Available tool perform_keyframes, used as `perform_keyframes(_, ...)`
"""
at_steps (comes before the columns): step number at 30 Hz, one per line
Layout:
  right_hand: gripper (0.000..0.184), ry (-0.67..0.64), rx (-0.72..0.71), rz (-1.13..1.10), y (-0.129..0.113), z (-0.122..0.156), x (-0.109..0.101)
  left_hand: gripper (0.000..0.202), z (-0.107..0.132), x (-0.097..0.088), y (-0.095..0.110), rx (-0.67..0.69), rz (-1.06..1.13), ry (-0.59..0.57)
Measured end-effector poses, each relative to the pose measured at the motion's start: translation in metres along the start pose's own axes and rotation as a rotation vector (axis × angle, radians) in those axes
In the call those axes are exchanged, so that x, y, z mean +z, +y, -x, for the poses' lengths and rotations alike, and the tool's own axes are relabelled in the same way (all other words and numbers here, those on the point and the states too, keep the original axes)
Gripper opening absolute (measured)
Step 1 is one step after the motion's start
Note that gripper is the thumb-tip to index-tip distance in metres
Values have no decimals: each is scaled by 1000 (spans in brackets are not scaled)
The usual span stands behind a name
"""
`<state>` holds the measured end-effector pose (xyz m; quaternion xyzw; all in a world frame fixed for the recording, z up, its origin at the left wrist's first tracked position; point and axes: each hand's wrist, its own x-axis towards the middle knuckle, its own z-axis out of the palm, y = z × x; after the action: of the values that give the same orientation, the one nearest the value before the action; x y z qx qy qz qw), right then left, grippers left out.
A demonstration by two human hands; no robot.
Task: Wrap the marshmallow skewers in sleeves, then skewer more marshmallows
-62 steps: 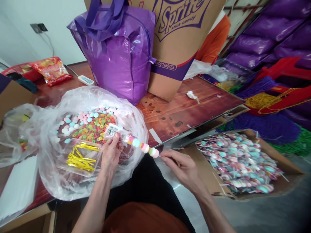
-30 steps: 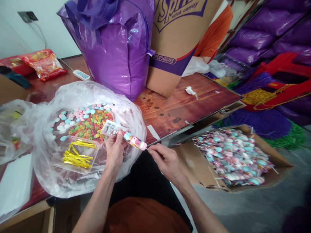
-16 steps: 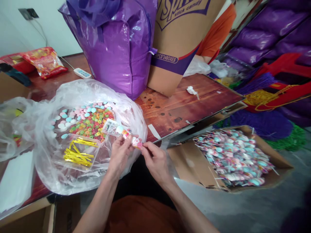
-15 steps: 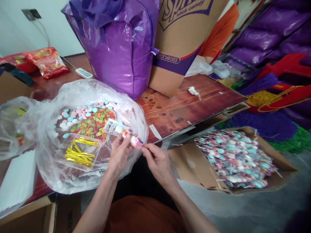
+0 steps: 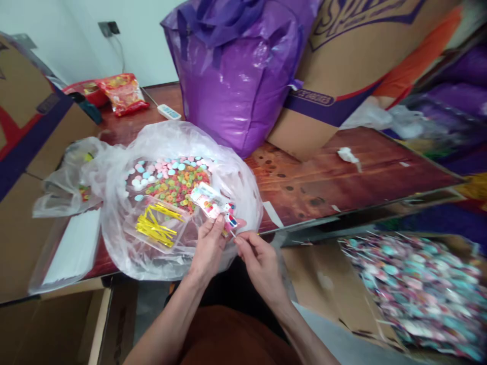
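Observation:
My left hand (image 5: 209,242) grips a small clear printed candy packet (image 5: 208,198) with colourful candy inside, over the near right part of the plastic sheet. My right hand (image 5: 258,253) pinches at the packet's lower end, where a thin white stick (image 5: 233,233) shows. Bits of yellow show by the fingers, too small to make out fully. Behind the packet lie ring-shaped candies (image 5: 175,186) in green, orange and red, and pastel round candies (image 5: 163,166). Left of my hands, a clear plastic box (image 5: 167,247) holds yellow twist ties (image 5: 155,230).
Crumpled clear plastic (image 5: 125,258) surrounds the candies. A purple bag (image 5: 236,91) and a tall carton (image 5: 350,66) stand behind. At lower right, an open carton (image 5: 315,284) holds many wrapped stick candies (image 5: 422,289). White sheets (image 5: 74,248) lie left. An orange sleeve (image 5: 422,56) shows behind the carton.
The view has swung left, so everything sits further right. The packet has turned in my hands, and its white stick now shows between them.

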<state>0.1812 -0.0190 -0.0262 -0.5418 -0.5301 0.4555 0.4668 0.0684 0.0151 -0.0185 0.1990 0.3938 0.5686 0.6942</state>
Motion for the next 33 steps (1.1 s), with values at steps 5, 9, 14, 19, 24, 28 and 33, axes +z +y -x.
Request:
perform_keyframes(5,29,-78,84,-147,-14,-12,28,32,14,-18,17,128,-106,-55)
perform_keyframes(9,43,-310,241,-351,-31,-20,61,33,35,-43,46,127,-32,-126)
perform_keyframes(14,27,-635,-152,353,-55,-37,103,17,49,-83,84,383,67,108)
perform_keyframes(19,26,-613,-440,1072,-57,-56,155,17,54,-117,106,543,49,349)
perform_keyframes(24,30,-645,-384,1180,-50,-62,172,22,58,-131,111,525,35,344)
perform_keyframes(28,32,-629,-365,1175,-50,-65,163,24,50,-136,106,534,74,363)
perform_keyframes(33,31,-655,-402,1171,-45,-66,164,26,43,-134,103,524,54,395)
